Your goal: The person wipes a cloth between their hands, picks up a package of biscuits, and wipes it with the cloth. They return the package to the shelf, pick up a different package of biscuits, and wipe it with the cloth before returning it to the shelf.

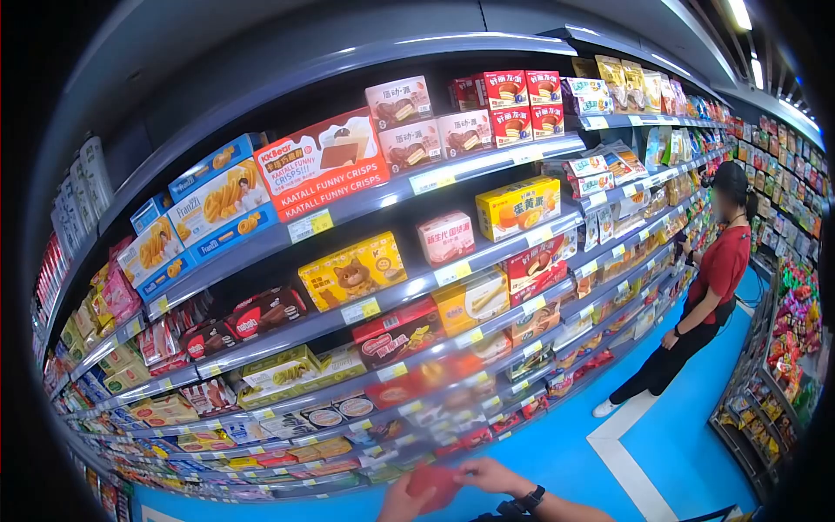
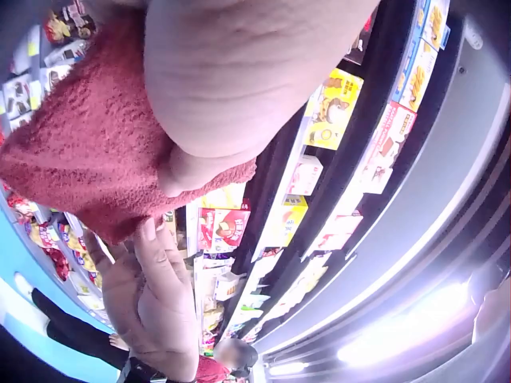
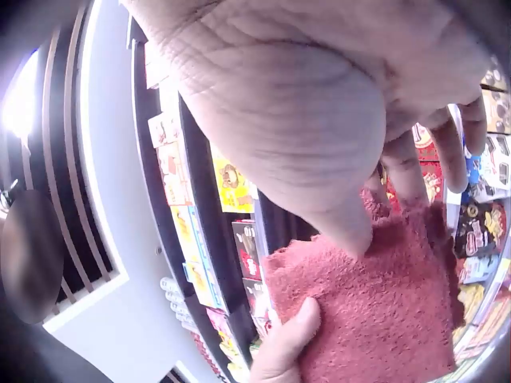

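Observation:
A folded red terry cloth (image 1: 437,485) is held between both hands at the bottom of the head view, in front of the lower shelves. My left hand (image 1: 398,502) grips it from the left, and its thumb lies across the fabric in the left wrist view. At the opposite edge my right hand (image 1: 489,478) pinches the cloth (image 3: 371,299) between thumb and fingers. The right wrist view shows the fabric's frayed edge and the left thumb (image 3: 295,339) pressing on its near side. Part of the left hand's fingers is hidden behind the cloth.
Long shelves (image 1: 417,185) of boxed snacks with price tags curve along the left and ahead. A person in a red top (image 1: 726,261) stands by the shelves at the right. Beyond the blue floor (image 1: 609,470) is a rack of bagged sweets (image 1: 796,322).

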The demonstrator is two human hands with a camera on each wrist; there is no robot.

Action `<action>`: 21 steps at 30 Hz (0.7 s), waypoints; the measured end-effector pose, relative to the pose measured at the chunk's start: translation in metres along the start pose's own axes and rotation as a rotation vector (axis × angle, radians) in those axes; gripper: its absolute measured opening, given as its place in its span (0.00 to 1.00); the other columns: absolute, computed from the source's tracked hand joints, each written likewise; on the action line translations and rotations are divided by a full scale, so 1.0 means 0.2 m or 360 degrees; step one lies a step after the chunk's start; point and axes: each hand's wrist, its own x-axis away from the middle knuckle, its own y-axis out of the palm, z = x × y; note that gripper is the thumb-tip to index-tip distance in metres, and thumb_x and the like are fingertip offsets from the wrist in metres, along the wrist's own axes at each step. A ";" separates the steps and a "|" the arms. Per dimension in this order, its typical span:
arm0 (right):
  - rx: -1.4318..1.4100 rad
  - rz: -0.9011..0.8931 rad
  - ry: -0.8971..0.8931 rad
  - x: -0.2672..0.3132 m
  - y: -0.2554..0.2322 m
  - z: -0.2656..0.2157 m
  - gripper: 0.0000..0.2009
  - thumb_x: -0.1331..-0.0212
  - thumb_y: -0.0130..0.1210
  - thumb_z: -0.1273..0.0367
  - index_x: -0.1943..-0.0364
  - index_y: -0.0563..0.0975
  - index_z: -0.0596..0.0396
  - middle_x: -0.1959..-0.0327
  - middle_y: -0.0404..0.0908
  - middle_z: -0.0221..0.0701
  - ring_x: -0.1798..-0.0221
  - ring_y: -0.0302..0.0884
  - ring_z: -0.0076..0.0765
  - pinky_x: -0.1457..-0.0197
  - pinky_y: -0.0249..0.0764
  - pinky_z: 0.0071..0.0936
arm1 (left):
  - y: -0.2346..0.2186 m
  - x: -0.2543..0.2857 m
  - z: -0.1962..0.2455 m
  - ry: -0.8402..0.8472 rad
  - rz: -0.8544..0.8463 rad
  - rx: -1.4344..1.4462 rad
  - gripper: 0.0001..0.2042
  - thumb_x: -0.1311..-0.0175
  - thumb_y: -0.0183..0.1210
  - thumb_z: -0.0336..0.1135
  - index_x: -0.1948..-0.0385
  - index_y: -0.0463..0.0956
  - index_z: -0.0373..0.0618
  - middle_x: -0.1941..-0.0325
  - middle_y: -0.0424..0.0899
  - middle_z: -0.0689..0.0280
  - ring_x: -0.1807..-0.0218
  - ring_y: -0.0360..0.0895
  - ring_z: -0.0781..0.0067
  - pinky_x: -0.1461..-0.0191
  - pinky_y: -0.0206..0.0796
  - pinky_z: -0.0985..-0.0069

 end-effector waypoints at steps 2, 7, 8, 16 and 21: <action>0.0173 0.0061 -0.0162 0.00 0.01 0.02 0.18 0.32 0.65 0.57 0.48 0.83 0.56 0.49 0.86 0.36 0.49 0.81 0.37 0.41 0.75 0.34 | 0.00 0.00 0.01 -0.0024 -0.0102 -0.0034 0.22 0.38 0.72 0.43 0.45 0.82 0.41 0.50 0.89 0.55 0.48 0.86 0.63 0.43 0.76 0.65; 0.0558 0.0239 -0.0894 0.03 0.00 -0.12 0.29 0.35 0.67 0.53 0.34 0.77 0.53 0.33 0.78 0.46 0.35 0.78 0.55 0.29 0.72 0.41 | -0.02 -0.02 0.35 -0.0369 -0.0505 0.0134 0.24 0.38 0.71 0.42 0.42 0.81 0.42 0.48 0.89 0.55 0.46 0.86 0.61 0.41 0.76 0.63; 0.0567 0.0133 -0.0828 0.02 0.00 -0.09 0.29 0.35 0.67 0.53 0.34 0.78 0.54 0.34 0.79 0.46 0.35 0.78 0.54 0.29 0.72 0.40 | -0.01 -0.02 0.34 -0.0209 -0.0449 0.0063 0.24 0.37 0.70 0.41 0.41 0.80 0.42 0.48 0.89 0.55 0.46 0.86 0.60 0.41 0.76 0.63; -0.0021 -0.0224 -0.0368 0.07 -0.04 -0.05 0.19 0.33 0.67 0.55 0.51 0.84 0.56 0.57 0.87 0.32 0.59 0.78 0.30 0.49 0.75 0.33 | -0.02 0.00 0.17 -0.0028 -0.0100 -0.0258 0.20 0.27 0.62 0.41 0.39 0.75 0.40 0.47 0.87 0.51 0.45 0.85 0.52 0.40 0.75 0.60; -0.0515 -0.0161 -0.0002 0.08 -0.04 -0.04 0.16 0.29 0.63 0.59 0.48 0.84 0.55 0.55 0.88 0.30 0.55 0.79 0.26 0.49 0.76 0.31 | 0.04 0.01 0.09 0.0029 0.0100 -0.0079 0.22 0.24 0.59 0.46 0.39 0.74 0.39 0.48 0.86 0.47 0.45 0.84 0.46 0.42 0.75 0.58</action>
